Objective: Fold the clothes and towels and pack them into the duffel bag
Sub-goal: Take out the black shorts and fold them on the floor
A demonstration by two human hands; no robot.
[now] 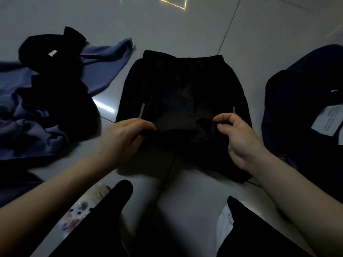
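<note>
Shorts [182,89] lie flat on the floor [185,25] ahead of us, waistband far. Our left hand [122,138] and right hand [235,138] each pinch a near hem, cloth caught between thumb and fingertips. Blue clothes [37,108] sit left, the bag [304,101] right.

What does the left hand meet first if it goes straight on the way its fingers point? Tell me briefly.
The left hand, gripping the near hem of the black shorts, points up and to the right. Going on, it would probably slide over the shorts' spread fabric first, towards the right hand, though depth is hard to judge.
</note>
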